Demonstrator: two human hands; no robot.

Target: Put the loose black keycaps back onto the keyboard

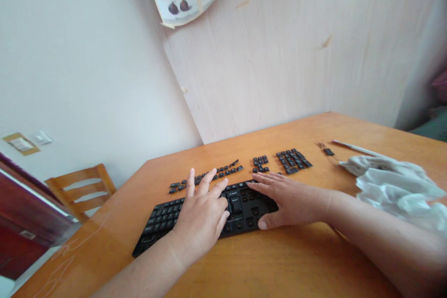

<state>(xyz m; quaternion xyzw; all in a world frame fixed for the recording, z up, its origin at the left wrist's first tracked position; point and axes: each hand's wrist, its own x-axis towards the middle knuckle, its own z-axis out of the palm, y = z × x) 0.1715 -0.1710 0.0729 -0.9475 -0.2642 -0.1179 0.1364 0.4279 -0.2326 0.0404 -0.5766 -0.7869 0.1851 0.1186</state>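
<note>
A black keyboard (pixel 164 218) lies at a slant on the wooden table, its left part covered with keycaps and its right part showing bare key sockets. Over its middle is my left hand (pixel 201 216), fingers spread and raised, the thumb side close to the large keys. What its lower fingertips touch is partly hidden. My right hand (pixel 289 198) rests across the keyboard's right end, fingers stretched over the back edge and thumb apart near the front edge. Behind the keyboard, loose black keycaps (pixel 223 173) stand in rows, with a small cluster (pixel 260 164) and a block of keycaps (pixel 293 161) further right.
To the right lie a crumpled translucent plastic bag (pixel 394 186), a thin pale stick (pixel 352 147) and a small black part with wires (pixel 328 152). A wooden chair (pixel 84 187) stands beyond the table's left edge. A pale panel (pixel 279 65) rises behind the table (pixel 279 260).
</note>
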